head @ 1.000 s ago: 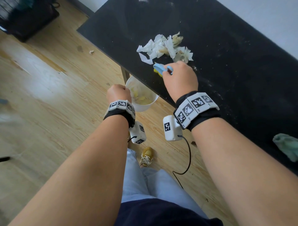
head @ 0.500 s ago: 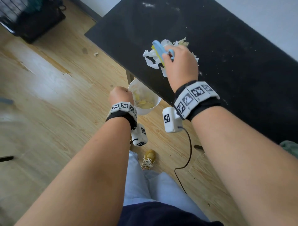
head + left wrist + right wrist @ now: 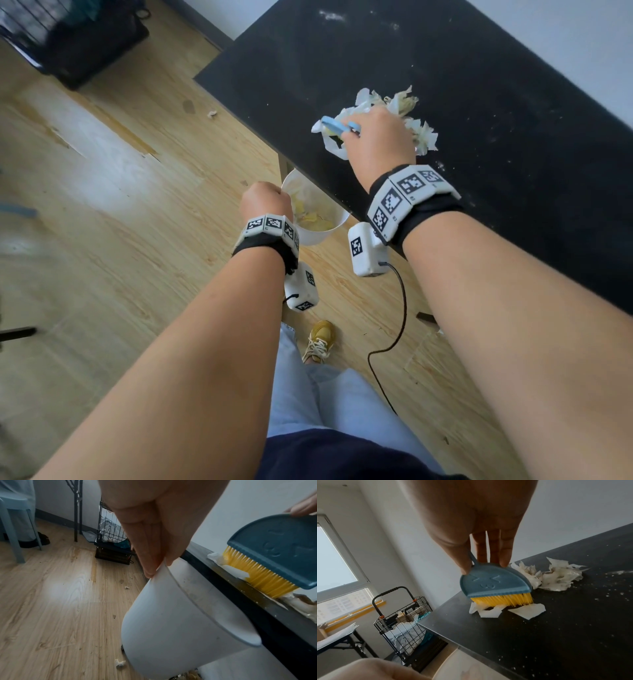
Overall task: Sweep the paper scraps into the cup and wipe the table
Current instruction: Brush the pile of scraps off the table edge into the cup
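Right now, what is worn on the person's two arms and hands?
Both arms are bare, without sleeves. The left hand and right hand wear no gloves. Each wrist carries a black strap with white square blocks printed with black-and-white markers, and a white box-shaped camera unit hangs below. A thin black cable runs from the right unit.

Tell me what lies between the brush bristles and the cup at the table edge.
A few flat paper scraps, then bare black table to the cup: right wrist view.

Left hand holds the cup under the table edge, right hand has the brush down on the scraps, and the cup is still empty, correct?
Not quite: the cup already holds scraps, as the head view shows. The rest stands: left hand holds it under the table edge, right hand has the brush on the scraps.
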`<action>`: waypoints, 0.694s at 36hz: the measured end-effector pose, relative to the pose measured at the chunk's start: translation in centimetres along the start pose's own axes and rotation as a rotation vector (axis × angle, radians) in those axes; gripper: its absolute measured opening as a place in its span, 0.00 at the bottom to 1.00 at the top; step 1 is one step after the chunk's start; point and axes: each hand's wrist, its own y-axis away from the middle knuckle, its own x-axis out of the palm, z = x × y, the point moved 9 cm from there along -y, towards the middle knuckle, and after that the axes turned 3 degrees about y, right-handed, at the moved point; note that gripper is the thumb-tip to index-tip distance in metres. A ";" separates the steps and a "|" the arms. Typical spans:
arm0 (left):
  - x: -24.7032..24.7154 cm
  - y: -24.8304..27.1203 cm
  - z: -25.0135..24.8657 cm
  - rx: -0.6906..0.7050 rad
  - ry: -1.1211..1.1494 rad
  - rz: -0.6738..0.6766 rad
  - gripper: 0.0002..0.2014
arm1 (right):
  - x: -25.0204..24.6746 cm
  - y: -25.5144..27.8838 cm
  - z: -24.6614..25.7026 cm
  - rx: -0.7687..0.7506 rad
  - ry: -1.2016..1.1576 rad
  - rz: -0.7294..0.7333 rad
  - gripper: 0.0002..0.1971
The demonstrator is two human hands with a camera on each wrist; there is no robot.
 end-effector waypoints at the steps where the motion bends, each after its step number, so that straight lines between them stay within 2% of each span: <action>1: 0.0 0.0 0.0 0.003 0.000 -0.002 0.19 | 0.1 0.3 0.0 -0.008 0.002 0.006 0.10; 8: 0.3 0.6 -0.2 0.025 -0.022 -0.006 0.20 | 0.4 3.3 -0.9 -0.035 -0.058 0.051 0.14; 19: 0.7 1.5 -0.3 -0.004 -0.027 -0.012 0.17 | -3.4 3.9 -3.1 0.061 -0.149 -0.120 0.12; 25: 0.9 1.6 -0.1 -0.018 -0.027 0.010 0.17 | -0.9 2.7 -3.0 0.023 -0.101 0.031 0.10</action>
